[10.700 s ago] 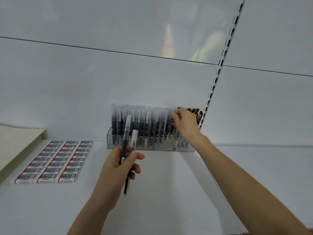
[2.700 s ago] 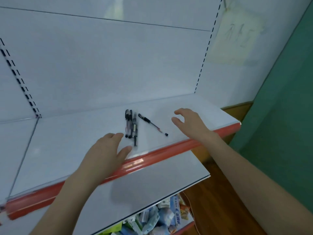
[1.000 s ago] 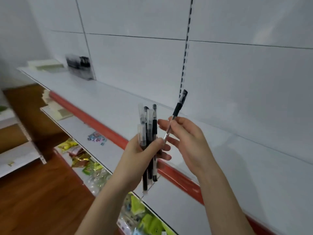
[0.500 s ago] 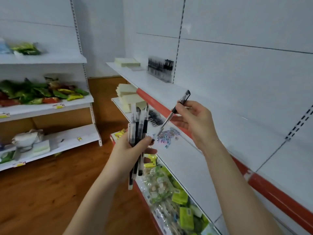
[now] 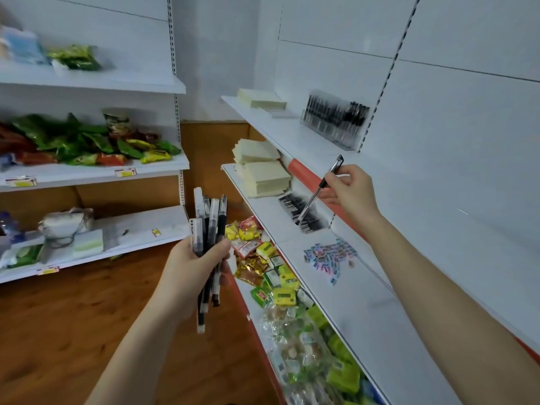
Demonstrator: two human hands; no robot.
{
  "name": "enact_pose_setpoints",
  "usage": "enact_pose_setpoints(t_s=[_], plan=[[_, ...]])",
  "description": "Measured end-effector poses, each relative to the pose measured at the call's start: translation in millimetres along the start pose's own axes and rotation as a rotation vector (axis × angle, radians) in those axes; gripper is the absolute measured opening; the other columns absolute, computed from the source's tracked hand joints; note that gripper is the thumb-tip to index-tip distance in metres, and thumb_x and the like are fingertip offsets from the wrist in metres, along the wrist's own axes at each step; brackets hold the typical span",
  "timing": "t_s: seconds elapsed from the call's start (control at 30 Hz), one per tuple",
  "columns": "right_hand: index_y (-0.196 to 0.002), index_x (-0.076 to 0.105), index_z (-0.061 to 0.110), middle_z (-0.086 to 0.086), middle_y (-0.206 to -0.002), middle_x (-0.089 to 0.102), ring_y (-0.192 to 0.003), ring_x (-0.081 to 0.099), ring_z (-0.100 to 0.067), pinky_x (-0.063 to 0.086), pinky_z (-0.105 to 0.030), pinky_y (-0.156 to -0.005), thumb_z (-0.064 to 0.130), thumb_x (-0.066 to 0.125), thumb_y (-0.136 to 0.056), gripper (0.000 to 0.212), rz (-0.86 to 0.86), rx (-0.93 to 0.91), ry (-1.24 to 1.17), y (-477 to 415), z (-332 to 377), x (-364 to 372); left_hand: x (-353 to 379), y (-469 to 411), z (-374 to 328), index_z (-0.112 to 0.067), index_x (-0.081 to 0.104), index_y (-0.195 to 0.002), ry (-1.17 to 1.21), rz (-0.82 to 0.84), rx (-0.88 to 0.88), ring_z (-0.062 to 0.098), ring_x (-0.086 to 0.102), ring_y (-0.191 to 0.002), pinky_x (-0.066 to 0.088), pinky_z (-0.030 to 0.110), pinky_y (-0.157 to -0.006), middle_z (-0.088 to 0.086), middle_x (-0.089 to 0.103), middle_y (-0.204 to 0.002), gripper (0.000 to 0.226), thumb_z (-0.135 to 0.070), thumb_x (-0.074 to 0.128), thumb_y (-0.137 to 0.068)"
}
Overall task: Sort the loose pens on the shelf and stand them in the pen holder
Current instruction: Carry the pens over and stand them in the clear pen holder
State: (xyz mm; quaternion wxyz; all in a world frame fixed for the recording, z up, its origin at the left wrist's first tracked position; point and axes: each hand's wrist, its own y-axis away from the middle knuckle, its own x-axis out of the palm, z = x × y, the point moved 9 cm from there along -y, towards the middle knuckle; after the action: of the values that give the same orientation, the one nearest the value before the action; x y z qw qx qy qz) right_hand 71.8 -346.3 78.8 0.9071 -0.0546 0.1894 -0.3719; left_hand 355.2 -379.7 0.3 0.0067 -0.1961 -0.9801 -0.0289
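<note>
My left hand (image 5: 191,273) grips a bundle of several black pens with clear caps (image 5: 208,229), held upright in front of me. My right hand (image 5: 352,194) pinches a single slim black pen (image 5: 320,188), tilted with its clip end up and its tip down. The clear pen holder (image 5: 336,121), full of standing black pens, sits far off on the upper white shelf (image 5: 292,133) against the back panel, well beyond both hands.
Stacks of pale yellow pads (image 5: 263,176) lie on the shelves to the right, with small erasers (image 5: 330,255) and snack packets (image 5: 280,290) below. A second shelving unit with green packets (image 5: 87,141) stands at the left. Wooden floor (image 5: 58,317) lies between.
I have turned further left along the aisle, so the pen holder now sits nearer. Both hands still hold their pens; the right hand has shifted right and a little lower.
</note>
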Motion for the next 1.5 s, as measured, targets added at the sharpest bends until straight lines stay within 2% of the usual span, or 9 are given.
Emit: enact_pose_setpoints(t_s=[0.33, 0.57, 0.7, 0.83, 1.0, 1.13, 1.37, 1.43, 1.5], plan=[[-0.103, 0.048, 0.008, -0.007, -0.090, 0.061, -0.064, 0.064, -0.015, 0.052, -0.024, -0.060, 0.015, 0.052, -0.092, 0.013, -0.183, -0.015, 0.005, -181, -18, 32, 7, -198, -18, -0.010, 0.059, -0.090, -0.058, 0.120, 0.026, 0.010, 0.056, -0.052, 0.046, 0.020, -0.048, 0.006, 0.058, -0.064, 0.014, -0.023, 0.060, -0.085], [-0.104, 0.047, 0.007, -0.017, -0.103, 0.064, -0.077, 0.064, -0.023, 0.053, -0.041, -0.082, 0.017, 0.049, -0.093, 0.014, -0.388, -0.035, 0.180, -268, -24, 23, 29, -316, -37, -0.006, 0.058, -0.087, -0.003, 0.239, 0.034, 0.010, 0.054, -0.049, 0.046, 0.020, -0.045, 0.005, 0.057, -0.059, 0.011, -0.017, 0.059, -0.086], [-0.108, 0.050, 0.003, -0.016, -0.102, 0.063, -0.089, 0.063, -0.028, 0.046, -0.029, -0.073, 0.019, 0.049, -0.094, 0.022, -0.536, -0.033, 0.268, -305, -32, 17, 50, -386, -45, -0.008, 0.057, -0.083, 0.000, 0.368, 0.042, 0.015, 0.053, -0.050, 0.046, 0.027, -0.049, 0.006, 0.056, -0.059, 0.011, -0.018, 0.059, -0.086], [-0.104, 0.050, 0.007, -0.010, -0.096, 0.058, -0.083, 0.055, -0.021, 0.037, -0.019, -0.067, 0.018, 0.048, -0.094, 0.015, -0.704, -0.030, 0.295, -334, -34, 7, 72, -452, -60, -0.004, 0.057, -0.088, 0.017, 0.510, 0.081, 0.012, 0.052, -0.050, 0.046, 0.021, -0.045, 0.006, 0.055, -0.062, 0.010, -0.014, 0.057, -0.087], [-0.114, 0.048, 0.003, -0.007, -0.100, 0.057, -0.087, 0.054, -0.018, 0.036, -0.012, -0.063, 0.019, 0.048, -0.095, 0.025, -0.850, 0.006, 0.356, -351, -36, -5, 109, -519, -68, -0.003, 0.057, -0.081, 0.044, 0.660, 0.050, 0.017, 0.050, -0.051, 0.044, 0.026, -0.047, 0.003, 0.055, -0.055, 0.010, -0.011, 0.059, -0.086], [-0.112, 0.048, 0.004, -0.009, -0.100, 0.059, -0.087, 0.058, -0.021, 0.037, 0.000, -0.055, 0.019, 0.046, -0.095, 0.022, -0.885, 0.010, 0.437, -367, -30, -13, 147, -547, -67, -0.003, 0.055, -0.084, 0.074, 0.773, -0.007, 0.010, 0.051, -0.043, 0.044, 0.022, -0.041, 0.006, 0.054, -0.061, 0.009, -0.010, 0.059, -0.086], [-0.107, 0.048, 0.007, -0.004, -0.089, 0.056, -0.094, 0.063, -0.032, 0.050, -0.037, -0.079, 0.017, 0.047, -0.095, 0.015, -0.816, 0.052, 0.514, -414, -47, -16, 198, -584, -63, -0.003, 0.057, -0.087, 0.076, 0.849, -0.049, 0.009, 0.051, -0.044, 0.045, 0.022, -0.042, 0.007, 0.055, -0.066, 0.006, -0.009, 0.059, -0.086], [-0.107, 0.047, 0.007, -0.006, -0.088, 0.056, -0.092, 0.063, -0.031, 0.051, -0.035, -0.075, 0.017, 0.046, -0.096, 0.016, -0.793, 0.065, 0.554, -424, -53, -18, 210, -595, -65, -0.004, 0.058, -0.086, 0.050, 0.860, -0.035, 0.009, 0.052, -0.045, 0.046, 0.021, -0.043, 0.007, 0.055, -0.067, 0.006, -0.010, 0.059, -0.086], [-0.108, 0.047, 0.006, -0.006, -0.086, 0.056, -0.089, 0.062, -0.030, 0.043, -0.023, -0.060, 0.017, 0.044, -0.096, 0.017, -0.768, 0.070, 0.610, -432, -53, -20, 222, -604, -69, -0.005, 0.059, -0.087, 0.034, 0.868, -0.013, 0.009, 0.053, -0.046, 0.047, 0.020, -0.044, 0.006, 0.056, -0.068, 0.007, -0.012, 0.059, -0.086]])
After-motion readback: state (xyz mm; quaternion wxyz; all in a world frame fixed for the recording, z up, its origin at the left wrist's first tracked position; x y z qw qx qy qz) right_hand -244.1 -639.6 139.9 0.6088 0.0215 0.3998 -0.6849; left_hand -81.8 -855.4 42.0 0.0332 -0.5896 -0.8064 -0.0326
